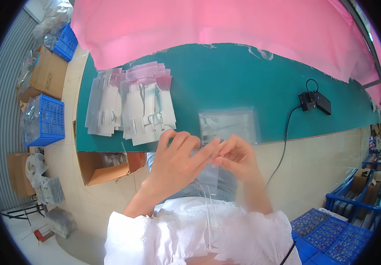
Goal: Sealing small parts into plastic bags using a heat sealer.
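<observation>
Just off the table's near edge, my left hand (175,160) and my right hand (240,160) meet at the fingertips. Both are closed in a pinch. From them hangs a see-through plastic bag (219,182), faint over my lap; its exact outline is hard to make out. Right behind the fingers, a flat pile of clear plastic bags (230,123) lies at the table edge. To the left of it are two stacks of flat, cut-out sheets, a right stack (133,115) and a left stack (100,108), pale grey-white with pinkish far ends.
The green tabletop (208,79) has pink cloth (199,24) across its far side. A small black device (315,102) with a cable sits at right. An open carton (106,174) stands under the table; blue crates (51,119) line the left, and blue trays (327,232) the lower right.
</observation>
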Demonstrator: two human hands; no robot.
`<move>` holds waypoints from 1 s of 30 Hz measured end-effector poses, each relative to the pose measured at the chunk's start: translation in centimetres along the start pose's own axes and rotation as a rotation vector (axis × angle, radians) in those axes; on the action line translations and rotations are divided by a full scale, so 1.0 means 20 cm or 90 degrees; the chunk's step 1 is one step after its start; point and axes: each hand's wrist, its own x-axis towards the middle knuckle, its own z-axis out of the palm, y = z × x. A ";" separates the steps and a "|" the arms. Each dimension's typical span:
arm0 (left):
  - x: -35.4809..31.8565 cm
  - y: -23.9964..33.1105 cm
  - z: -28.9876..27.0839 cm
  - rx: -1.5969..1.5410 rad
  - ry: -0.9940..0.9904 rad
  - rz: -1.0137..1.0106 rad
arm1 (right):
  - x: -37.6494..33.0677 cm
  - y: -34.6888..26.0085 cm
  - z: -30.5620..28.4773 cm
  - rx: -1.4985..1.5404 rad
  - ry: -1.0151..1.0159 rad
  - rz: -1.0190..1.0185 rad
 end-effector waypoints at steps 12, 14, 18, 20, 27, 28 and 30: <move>-0.03 0.01 0.02 -0.177 -0.158 -0.098 | -0.01 -0.06 0.03 -0.376 0.014 -0.186; -0.04 0.01 0.02 -0.162 -0.163 -0.115 | 0.00 -0.07 0.03 -0.532 -0.024 -0.245; -0.03 0.02 0.01 -0.168 -0.191 -0.118 | -0.01 -0.04 0.03 -0.590 0.012 -0.317; -0.03 0.02 0.01 -0.165 -0.185 -0.105 | 0.00 -0.04 0.03 -0.595 0.016 -0.338; -0.05 0.00 0.05 -0.223 -0.209 -0.125 | 0.00 -0.04 0.02 -0.625 -0.019 -0.320; -0.04 0.00 0.05 -0.242 -0.201 -0.133 | 0.00 -0.04 0.02 -0.624 -0.032 -0.320; -0.04 0.00 0.04 -0.260 -0.193 -0.140 | 0.00 -0.04 0.02 -0.616 -0.015 -0.305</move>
